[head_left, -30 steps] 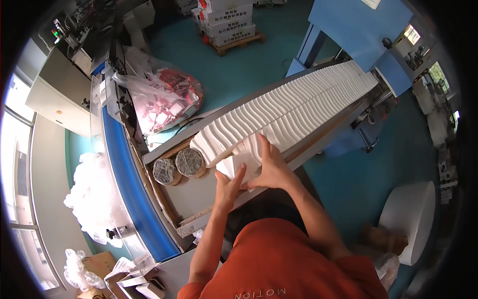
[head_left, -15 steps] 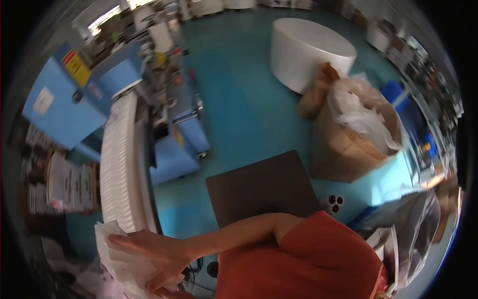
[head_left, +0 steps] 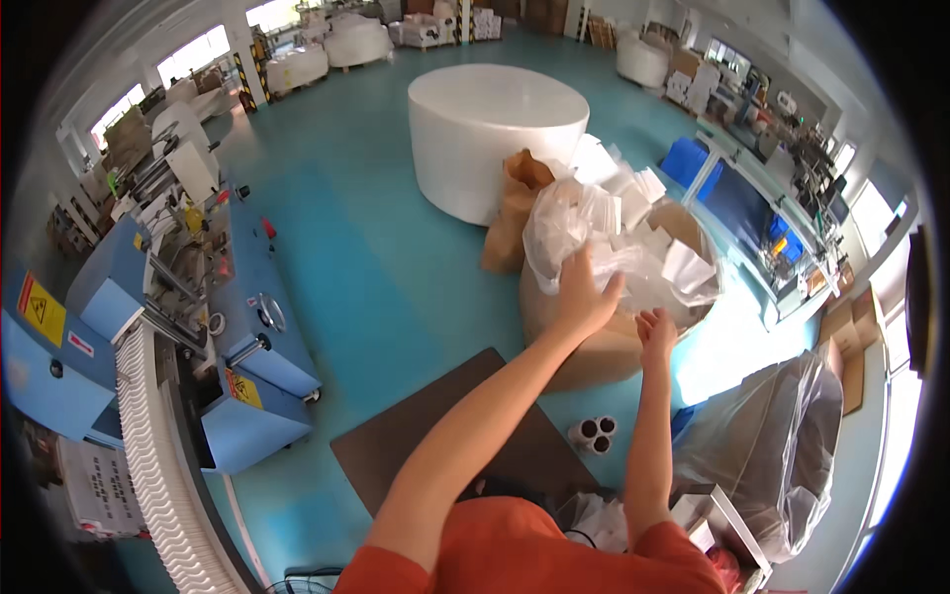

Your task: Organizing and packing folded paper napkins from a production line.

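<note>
My left hand point(head_left: 586, 302) is stretched over the near rim of a big brown cardboard container point(head_left: 599, 361), fingers extended and thumb apart. To its right, my right hand point(head_left: 655, 335) is held up near the same rim, fingers loosely bent and apart. Neither hand shows anything in it. A clear plastic liner bag point(head_left: 564, 223) bulges from the container. Loose white folded pieces, seemingly paper, lie in or hang above it, among them one piece point(head_left: 685, 269) at the right and another piece point(head_left: 594, 160) at the back. Whether those at the back are airborne I cannot tell.
A brown paper bag point(head_left: 510, 223) and a large white roll point(head_left: 495, 139) stand behind the container. Nearer are a dark mat point(head_left: 421, 426) and several upright tubes point(head_left: 594, 436). Blue machinery point(head_left: 247, 327) and a white pleated row point(head_left: 163, 475) run along the left.
The view has swung right. White sheets gripped by a hand at the left, beside the pleated row, are no longer held. Both hands now reach over the container, where more white pieces show.
</note>
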Motion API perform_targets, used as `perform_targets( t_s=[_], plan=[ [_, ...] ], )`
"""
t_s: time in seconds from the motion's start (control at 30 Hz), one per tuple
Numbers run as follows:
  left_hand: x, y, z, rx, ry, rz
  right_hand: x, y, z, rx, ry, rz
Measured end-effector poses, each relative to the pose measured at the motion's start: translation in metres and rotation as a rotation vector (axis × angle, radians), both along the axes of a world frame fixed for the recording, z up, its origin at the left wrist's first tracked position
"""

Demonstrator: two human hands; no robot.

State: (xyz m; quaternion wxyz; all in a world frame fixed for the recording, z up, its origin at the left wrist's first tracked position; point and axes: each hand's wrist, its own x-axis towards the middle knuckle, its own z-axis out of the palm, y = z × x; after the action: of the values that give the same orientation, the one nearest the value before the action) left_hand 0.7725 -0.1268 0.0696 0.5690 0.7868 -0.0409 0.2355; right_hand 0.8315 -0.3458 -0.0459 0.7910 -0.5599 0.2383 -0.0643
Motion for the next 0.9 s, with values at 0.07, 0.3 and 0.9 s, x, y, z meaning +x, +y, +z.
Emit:
perform_targets(
  t_s=[0.07, 0.3, 0.9],
  plan=[
    [-0.033, 0.003, -0.030, 0.007, 0.096, -0.314, 0.027, -0.078, -0.073, -0.295, 0.077, -0.009],
    [-0.098, 0.105, -0.184, 0.186, 0.604, 0.039, 0.142, -0.085, -0.098, -1.631, 0.575, -0.058],
    [0.036, -0.065, -0.236, 0.607, -0.279, -0.513, 0.108, -0.269, -0.127, -1.491, -0.043, 0.045]
  ],
)
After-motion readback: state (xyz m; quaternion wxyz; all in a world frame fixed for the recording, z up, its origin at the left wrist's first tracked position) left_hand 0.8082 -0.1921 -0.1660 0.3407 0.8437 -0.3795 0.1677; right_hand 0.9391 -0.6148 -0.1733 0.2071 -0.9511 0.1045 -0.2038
